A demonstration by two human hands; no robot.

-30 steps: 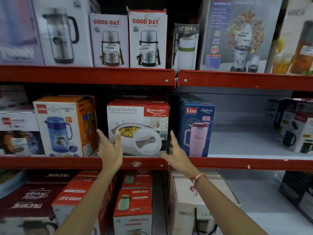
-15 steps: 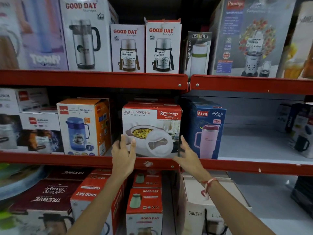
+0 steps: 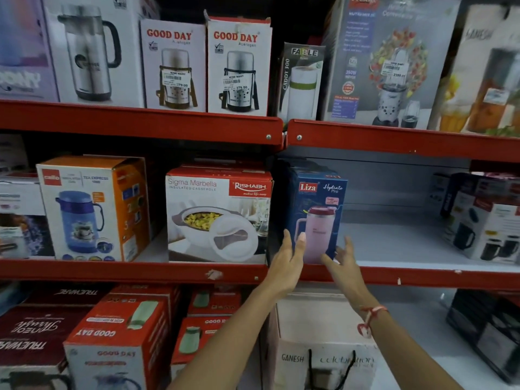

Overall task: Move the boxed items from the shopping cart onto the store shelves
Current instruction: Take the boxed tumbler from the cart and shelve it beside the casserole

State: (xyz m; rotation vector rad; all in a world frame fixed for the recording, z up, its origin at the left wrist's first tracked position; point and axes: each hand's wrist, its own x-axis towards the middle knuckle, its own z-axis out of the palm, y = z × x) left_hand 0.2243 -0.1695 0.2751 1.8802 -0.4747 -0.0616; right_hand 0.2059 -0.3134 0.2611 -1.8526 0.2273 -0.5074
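A blue Liza tumbler box (image 3: 316, 201) stands upright on the middle shelf (image 3: 422, 277), right of the white-and-red Rishabh casserole box (image 3: 218, 215). My left hand (image 3: 287, 263) reaches up at the blue box's lower left corner, fingers spread and touching its front. At the box's lower right corner is my right hand (image 3: 342, 263), fingers apart; a red thread circles its wrist. Neither hand grips anything. The shopping cart is out of view.
An orange Cello flask box (image 3: 92, 209) stands left of the casserole box. Good Day flask boxes (image 3: 205, 66) and a Prestige blender box (image 3: 391, 60) fill the top shelf. Mug boxes (image 3: 484, 220) sit far right; bare grey shelf lies between. A Ganesh box (image 3: 323, 347) stands below.
Both hands have left the sides of the casserole box and moved right to the blue Liza box. My view has shifted closer and rightward.
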